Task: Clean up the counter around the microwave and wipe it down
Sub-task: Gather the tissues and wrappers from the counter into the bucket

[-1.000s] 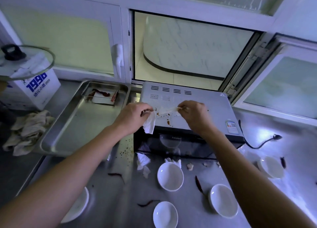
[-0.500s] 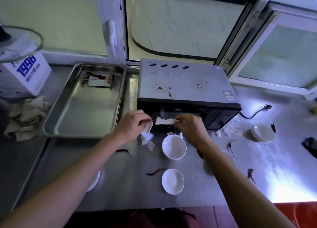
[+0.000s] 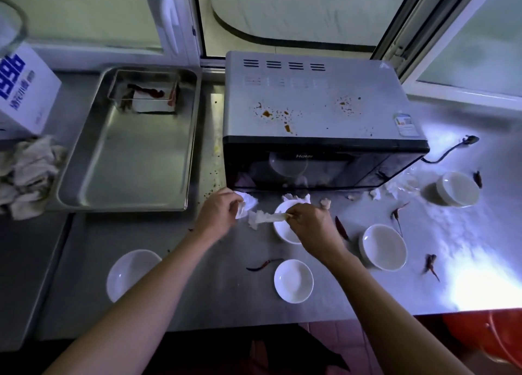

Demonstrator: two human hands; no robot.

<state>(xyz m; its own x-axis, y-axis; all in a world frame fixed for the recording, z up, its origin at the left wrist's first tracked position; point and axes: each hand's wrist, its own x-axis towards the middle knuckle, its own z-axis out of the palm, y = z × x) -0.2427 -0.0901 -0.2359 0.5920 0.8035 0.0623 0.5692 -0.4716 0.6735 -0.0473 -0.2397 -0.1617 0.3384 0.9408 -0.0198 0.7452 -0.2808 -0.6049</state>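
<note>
The microwave (image 3: 319,115) stands on the steel counter (image 3: 214,295), its grey top spotted with orange-brown stains. Just in front of its dark door, my left hand (image 3: 219,212) grips a crumpled white tissue (image 3: 246,204). My right hand (image 3: 309,228) pinches one end of another white tissue piece (image 3: 264,218) above a small white bowl (image 3: 285,229). More tissue scraps (image 3: 296,197) lie by the door's foot. Dried red chilies (image 3: 264,264) are scattered on the counter.
Several white bowls and saucers (image 3: 384,247) stand around the counter front. A steel tray (image 3: 132,160) with a small dirty container (image 3: 147,95) sits left of the microwave. A rag (image 3: 28,174) and a white box (image 3: 25,92) are far left. A black cord (image 3: 449,151) trails on the right.
Both hands came down from the microwave's top to the counter in front of its door, each keeping its tissue piece. The camera tilted down and shows the counter's front edge.
</note>
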